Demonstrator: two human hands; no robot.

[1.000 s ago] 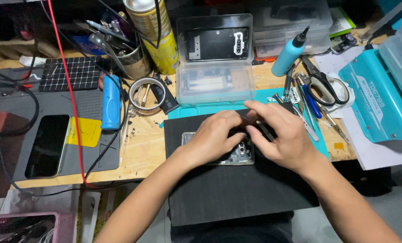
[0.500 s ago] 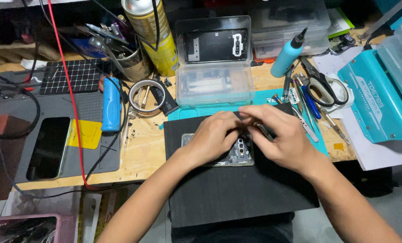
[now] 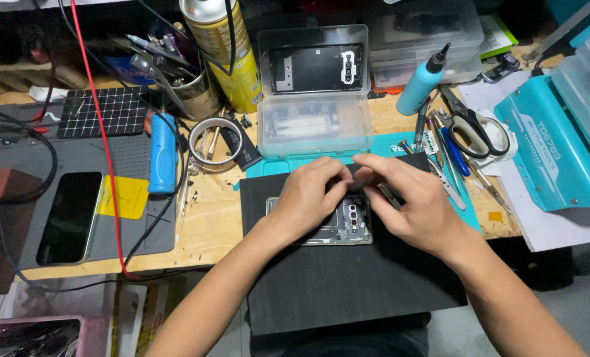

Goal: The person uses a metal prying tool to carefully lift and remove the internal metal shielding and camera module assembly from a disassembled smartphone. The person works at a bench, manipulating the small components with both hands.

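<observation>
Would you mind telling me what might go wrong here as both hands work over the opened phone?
The left hand and right hand crowd the opened phone, hiding the spot they work on, so a slip could nick parts. The tweezers by the right hand could scratch it. Small parts might roll off the black mat.

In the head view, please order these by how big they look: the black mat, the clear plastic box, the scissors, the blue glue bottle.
1. Black mat
2. Clear plastic box
3. Scissors and blue glue bottle: they look about alike, so I do not rank them.
</observation>
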